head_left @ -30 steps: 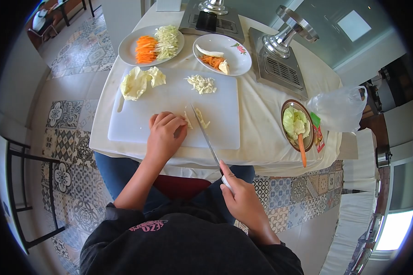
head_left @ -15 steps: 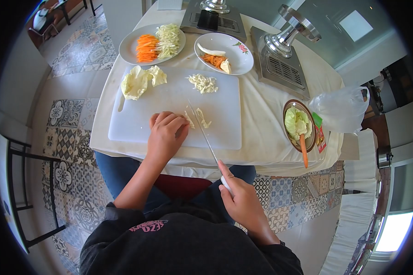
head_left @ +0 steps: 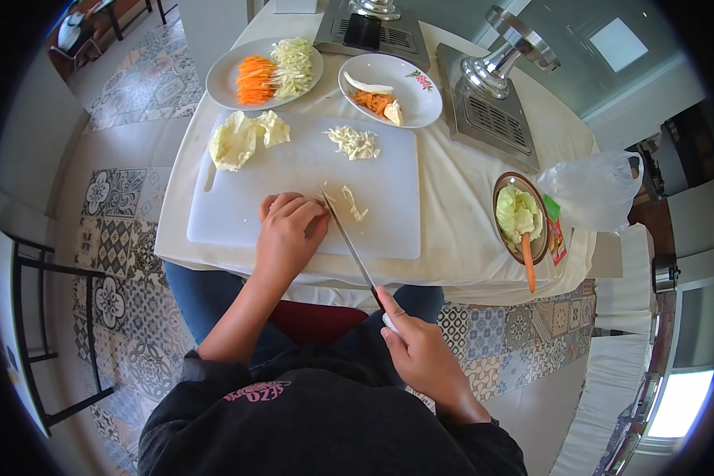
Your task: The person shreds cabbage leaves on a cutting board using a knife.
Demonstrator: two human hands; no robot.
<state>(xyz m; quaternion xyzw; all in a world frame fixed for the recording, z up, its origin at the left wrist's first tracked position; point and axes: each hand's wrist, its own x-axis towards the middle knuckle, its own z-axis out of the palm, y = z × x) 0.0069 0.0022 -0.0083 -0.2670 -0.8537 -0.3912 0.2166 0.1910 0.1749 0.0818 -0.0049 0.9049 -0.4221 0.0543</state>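
On the white rectangular cutting board (head_left: 246, 208), head view, the left hand (head_left: 290, 232) lies palm down near the front edge. Its grip is curled, fingers side by side; whether the fingertips pinch anything cannot be told. Pale cabbage slices (head_left: 328, 201) lie just beside the fingertips, at the front part of the blade.

The right hand (head_left: 422, 349) has its grip closed around the white handle of a long steel knife (head_left: 351, 246). The index finger extends along the handle towards the blade. The blade slants forward and to the left over the board, its tip near the slices.

Loose thin strips (head_left: 355, 208) lie to the right of the blade. A pile of chopped pale cabbage (head_left: 354, 143) lies farther back, and crumpled pale-green cabbage leaves (head_left: 236, 143) occupy the back left part of the board.

Behind the board, a round white plate (head_left: 219, 83) bears orange carrot strips (head_left: 255, 81) beside pale-green shreds (head_left: 293, 68). To its right stands a white plate with a pink flower print (head_left: 417, 109). Right of the board, a brown-rimmed bowl (head_left: 505, 247) contains green cabbage (head_left: 517, 211); a whole orange carrot (head_left: 528, 266) projects over its front rim. The cloth-covered surface (head_left: 452, 214) supports all these items.
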